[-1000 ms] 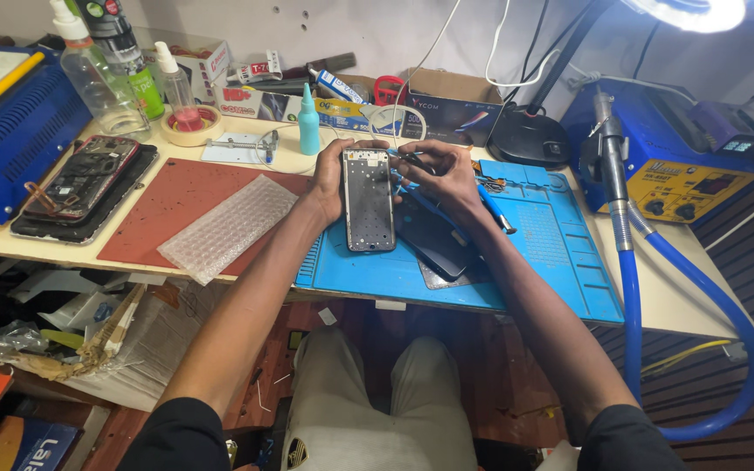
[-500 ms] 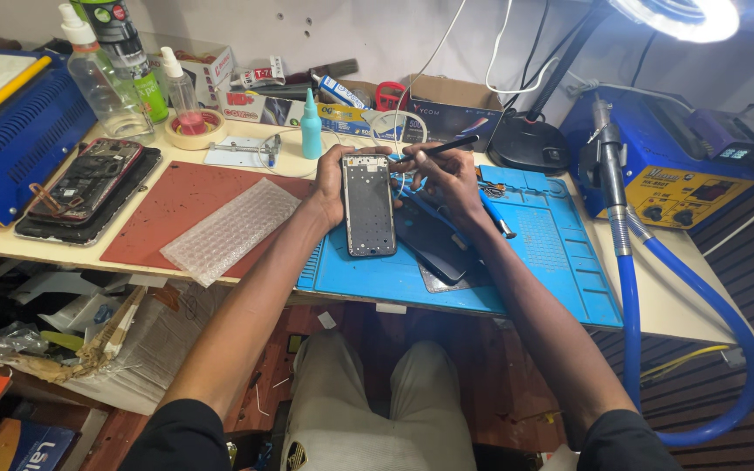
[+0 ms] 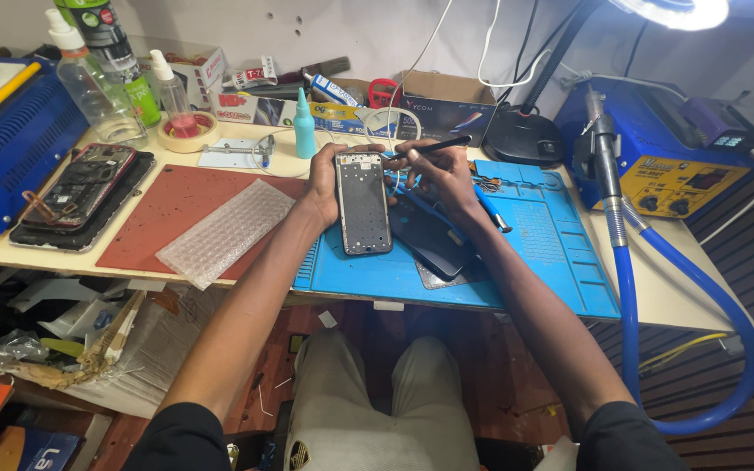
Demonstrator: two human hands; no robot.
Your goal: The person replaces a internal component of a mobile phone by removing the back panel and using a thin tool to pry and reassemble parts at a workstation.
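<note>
My left hand grips an opened phone frame by its left edge, holding it upright over the blue work mat. My right hand pinches a thin black tool whose tip points at the phone's top right corner. A dark phone panel lies flat on the mat under my right wrist.
A red mat with a bubble-wrap piece lies to the left, beside a disassembled phone on a black tray. Bottles, a tape roll and boxes line the back. A blue rework station with a blue hose stands at the right.
Both hands have lifted the phone frame slightly and the tool tip has shifted toward its top edge. The camera view has tilted a little.
</note>
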